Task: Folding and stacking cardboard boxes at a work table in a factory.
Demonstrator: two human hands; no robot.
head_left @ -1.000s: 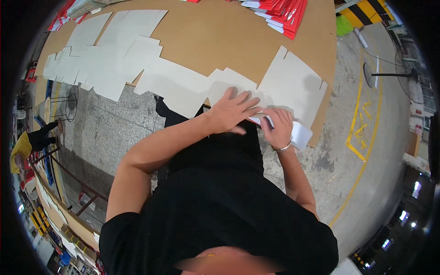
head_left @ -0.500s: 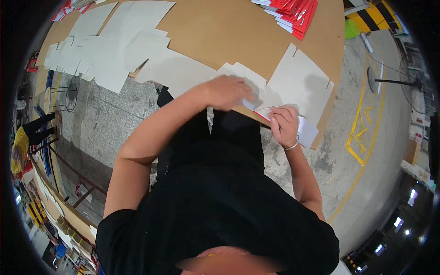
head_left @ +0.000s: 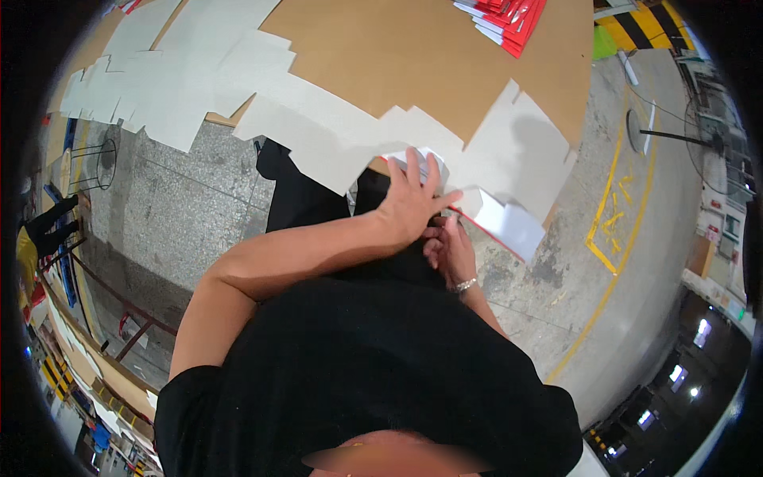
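At the table's near edge lies a folded white card piece with a red edge (head_left: 511, 226), its right part sticking out past the edge. My left hand (head_left: 409, 199) rests on its middle with the fingers spread. Just below, my right hand (head_left: 453, 250) is closed, fingers curled and thumb up, close under the card's near edge. What those fingers hold, if anything, is hidden. Flat pale grey cardboard blanks (head_left: 520, 147) with notched edges lie beneath and beyond the card.
Overlapping blanks (head_left: 179, 87) spread over the left of the brown table (head_left: 373, 48). A fanned stack of red and white packets (head_left: 509, 22) sits at the far side. On the floor stand a wire-framed stool (head_left: 91, 163) at left and a black stand (head_left: 675, 137) at right.
My right hand has moved left and nearer to me, off the card's right end. My left hand has shifted slightly nearer and spread its fingers on the card. The view has shifted slightly.
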